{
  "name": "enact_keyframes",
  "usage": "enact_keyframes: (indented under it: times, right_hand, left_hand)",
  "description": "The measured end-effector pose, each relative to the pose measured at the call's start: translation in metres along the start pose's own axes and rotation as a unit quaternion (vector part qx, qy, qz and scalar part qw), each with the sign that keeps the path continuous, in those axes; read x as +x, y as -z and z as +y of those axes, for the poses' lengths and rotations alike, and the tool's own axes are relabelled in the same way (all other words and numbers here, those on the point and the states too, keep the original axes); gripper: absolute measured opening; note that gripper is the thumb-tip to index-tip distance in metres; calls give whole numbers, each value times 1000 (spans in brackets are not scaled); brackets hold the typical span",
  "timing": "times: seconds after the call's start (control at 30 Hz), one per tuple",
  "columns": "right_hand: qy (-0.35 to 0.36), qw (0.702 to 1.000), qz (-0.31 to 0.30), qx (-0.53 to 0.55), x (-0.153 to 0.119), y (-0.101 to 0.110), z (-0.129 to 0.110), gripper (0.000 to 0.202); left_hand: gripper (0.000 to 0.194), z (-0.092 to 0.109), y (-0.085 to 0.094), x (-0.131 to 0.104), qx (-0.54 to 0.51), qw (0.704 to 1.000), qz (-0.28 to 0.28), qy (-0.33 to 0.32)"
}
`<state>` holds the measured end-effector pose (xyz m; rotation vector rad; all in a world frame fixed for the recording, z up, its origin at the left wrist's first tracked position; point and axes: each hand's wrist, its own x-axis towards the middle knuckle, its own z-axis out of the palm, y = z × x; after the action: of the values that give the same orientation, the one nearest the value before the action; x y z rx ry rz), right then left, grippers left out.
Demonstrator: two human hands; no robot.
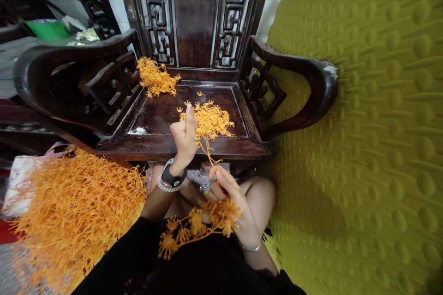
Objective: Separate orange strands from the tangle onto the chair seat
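Observation:
Between my hands runs a thin, branching orange plastic stem [206,150]. My right hand [230,189] pinches its lower end, and an orange artificial flower spray [197,222] hangs below that hand, over my lap. My left hand [184,134] is closed with the thumb raised, beside the stem's upper tips; whatever lies in its curled fingers is hidden. Just beyond it, a heap of small yellow-orange plastic florets [212,120] rests on the dark wooden chair seat [159,117]. A few loose florets lie around the heap.
Another orange bunch [157,77] sits at the seat's back left corner. A large pile of orange stems [83,193] stands at my left. Curved armrests [314,87] flank the seat, and a yellow-green padded surface [363,147] rises on the right. A green container [48,29] is far left.

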<state>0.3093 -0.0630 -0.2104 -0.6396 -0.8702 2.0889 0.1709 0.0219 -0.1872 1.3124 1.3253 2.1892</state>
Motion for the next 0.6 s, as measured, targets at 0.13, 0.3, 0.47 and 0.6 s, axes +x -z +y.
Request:
enact_keyframes:
  times: [0.13,0.3,0.47,0.6]
  right_hand:
    - [-8,1000,-19,-1,0,-7,3,25]
    - [31,998,52,4,-3,-16,4,21]
    - [64,993,98,16,1,-18,2,18]
    - [98,988,121,-2,1,-15,1,20]
  left_hand:
    - [63,-12,-2,12,44,996,20,-73]
    - [60,-24,-12,24,109,978,13,-175]
    - [57,-26,-30,27,158,953,16,-259]
    - [58,-34,-44,36,190,940,-3,-285]
